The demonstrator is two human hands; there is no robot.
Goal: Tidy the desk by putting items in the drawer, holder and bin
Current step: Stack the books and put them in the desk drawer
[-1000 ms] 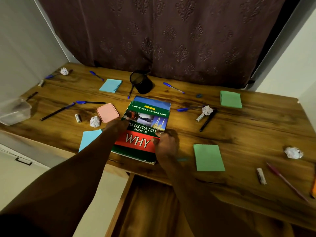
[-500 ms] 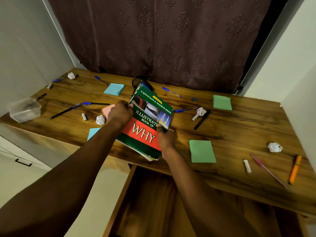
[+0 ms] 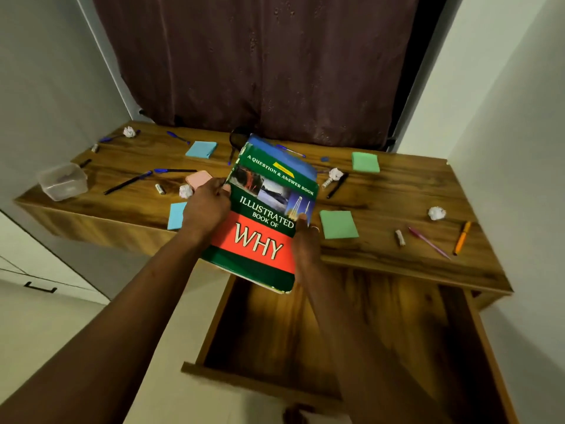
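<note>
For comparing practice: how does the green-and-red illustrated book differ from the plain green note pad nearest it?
The green-and-red illustrated book is held tilted by the left hand and right hand; the plain green note pad lies flat on the wooden desk. The book is larger and printed; the pad is blank. Both are rectangular.

The book (image 3: 263,221) that lay flat on the tabletop (image 3: 382,194) a second ago is now up in the air, tipped with its far end raised. The left hand (image 3: 206,206) has gone from resting at its left edge to gripping it. The right hand (image 3: 305,243) clasps the right edge. The book's near corner has come out above the open drawer (image 3: 260,325).
</note>
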